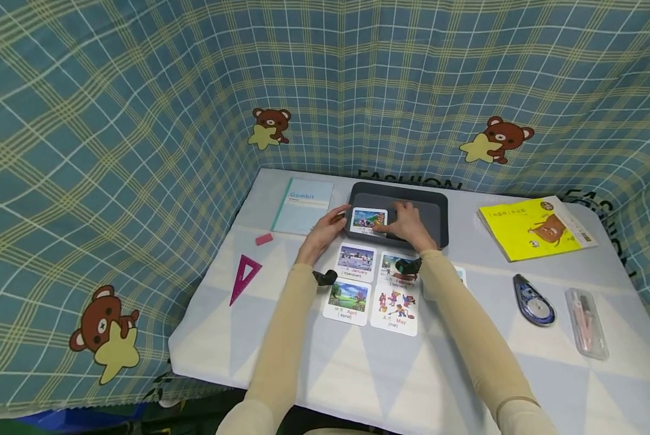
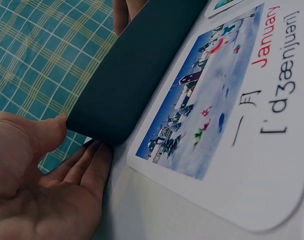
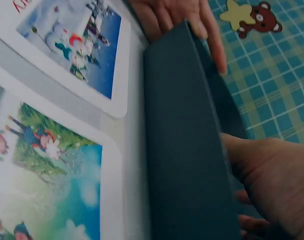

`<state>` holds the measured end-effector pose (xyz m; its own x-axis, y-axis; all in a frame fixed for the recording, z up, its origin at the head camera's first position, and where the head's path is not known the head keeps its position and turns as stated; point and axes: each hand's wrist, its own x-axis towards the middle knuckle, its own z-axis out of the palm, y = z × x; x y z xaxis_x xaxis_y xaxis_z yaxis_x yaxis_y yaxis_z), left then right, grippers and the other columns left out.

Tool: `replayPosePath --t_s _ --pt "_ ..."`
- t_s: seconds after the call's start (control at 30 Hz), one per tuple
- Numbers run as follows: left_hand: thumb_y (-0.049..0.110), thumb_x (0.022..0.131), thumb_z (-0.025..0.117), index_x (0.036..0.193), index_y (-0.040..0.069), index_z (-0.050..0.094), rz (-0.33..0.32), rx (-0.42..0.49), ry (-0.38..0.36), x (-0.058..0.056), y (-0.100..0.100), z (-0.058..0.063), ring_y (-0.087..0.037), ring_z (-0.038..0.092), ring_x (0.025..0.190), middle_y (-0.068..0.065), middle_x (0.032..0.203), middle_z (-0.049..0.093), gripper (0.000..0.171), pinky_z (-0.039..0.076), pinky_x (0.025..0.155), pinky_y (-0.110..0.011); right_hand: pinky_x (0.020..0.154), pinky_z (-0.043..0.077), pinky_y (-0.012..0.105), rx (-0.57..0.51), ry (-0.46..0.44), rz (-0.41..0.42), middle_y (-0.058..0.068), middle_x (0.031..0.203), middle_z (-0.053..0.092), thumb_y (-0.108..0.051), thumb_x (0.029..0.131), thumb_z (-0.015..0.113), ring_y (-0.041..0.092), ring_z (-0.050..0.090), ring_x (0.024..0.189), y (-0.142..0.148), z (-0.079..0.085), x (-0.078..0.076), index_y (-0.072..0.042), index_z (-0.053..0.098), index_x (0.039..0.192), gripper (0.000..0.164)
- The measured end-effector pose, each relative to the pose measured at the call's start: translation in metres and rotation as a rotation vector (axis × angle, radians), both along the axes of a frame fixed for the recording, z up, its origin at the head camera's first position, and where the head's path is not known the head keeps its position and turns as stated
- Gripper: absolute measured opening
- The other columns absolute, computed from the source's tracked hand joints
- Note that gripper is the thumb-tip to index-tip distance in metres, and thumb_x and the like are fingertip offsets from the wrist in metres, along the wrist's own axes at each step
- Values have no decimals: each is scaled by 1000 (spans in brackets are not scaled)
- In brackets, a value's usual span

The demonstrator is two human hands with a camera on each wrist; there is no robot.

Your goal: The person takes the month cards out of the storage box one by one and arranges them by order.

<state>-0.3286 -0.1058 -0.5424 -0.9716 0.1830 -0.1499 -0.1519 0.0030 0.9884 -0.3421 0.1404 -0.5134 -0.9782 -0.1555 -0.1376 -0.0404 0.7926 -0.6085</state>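
In the head view a dark grey tray [image 1: 431,214] lies at the table's far middle. My left hand [image 1: 325,232] holds its front left corner; the left wrist view shows the thumb [image 2: 46,132] on the rim and fingers below. A picture card [image 1: 370,219] lies inside the tray at the left. My right hand [image 1: 409,225] reaches into the tray, thumb over the card's right side and fingers bent beside it. The tray wall [image 3: 184,145] hides those fingertips in the right wrist view, so I cannot tell whether they pinch the card.
Before the tray lie cards for January [image 1: 356,261], February [image 1: 392,266], April [image 1: 347,302] and May [image 1: 395,308]; another card [image 1: 460,275] is partly under the right sleeve. Left: notebook [image 1: 305,205], eraser [image 1: 264,239], set square [image 1: 243,278]. Right: yellow book [image 1: 521,232], correction tape [image 1: 534,302], pen case [image 1: 587,323].
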Motion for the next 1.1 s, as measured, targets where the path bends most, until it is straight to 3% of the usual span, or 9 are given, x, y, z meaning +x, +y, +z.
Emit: replayPosePath --t_s 0.07,0.27,0.53,0.63,0.73,0.83,0.97,1.1 --pt "11 106 54 149 21 54 -5 -2 -9 0 0 1 -26 45 139 -12 152 47 44 40 114 -39 109 34 65 0 5 -2 25 157 24 -48 83 83 46 22 144 1 -5 -2 -5 38 155 95" --pt "10 106 54 149 22 54 -2 0 -5 -1 -1 4 -26 45 140 -12 152 46 44 40 114 -37 110 34 63 -71 9 -16 20 157 25 -38 84 85 43 22 143 3 -5 -6 -8 49 145 77" --pt "7 106 52 149 20 54 -3 11 11 0 0 2 -27 46 139 -14 153 47 45 40 114 -38 113 31 65 -31 -50 36 17 163 20 -39 87 82 42 16 148 7 -7 -8 -9 38 155 87" --pt "8 106 53 149 20 53 -8 6 11 1 0 3 -27 45 140 -14 153 46 45 40 114 -38 112 32 63 -65 -32 29 19 159 25 -36 86 84 42 21 145 8 -9 -7 -7 40 152 84" --pt "7 106 53 150 19 53 -7 -1 16 2 1 4 -27 45 140 -15 153 46 46 40 114 -38 105 40 59 -178 -4 8 23 147 37 -25 87 84 41 37 134 9 -10 -5 -4 36 149 81" --pt "6 106 53 150 19 53 -1 -3 17 2 1 2 -28 45 140 -15 154 46 46 39 115 -39 85 48 51 -294 13 -44 22 128 48 -18 90 80 38 53 107 11 -11 -2 -7 29 147 78" --pt "6 106 52 150 18 53 4 2 7 3 -1 2 -28 45 140 -14 154 45 46 39 115 -41 64 47 40 -375 47 -118 17 106 58 -18 94 75 29 58 76 14 -8 2 -10 25 146 73" --pt "6 107 50 153 16 48 -51 21 19 5 -6 4 -28 42 142 -15 157 42 47 39 115 -40 62 51 34 -416 92 -153 10 97 67 -24 95 75 22 63 67 23 8 15 -10 26 151 76"
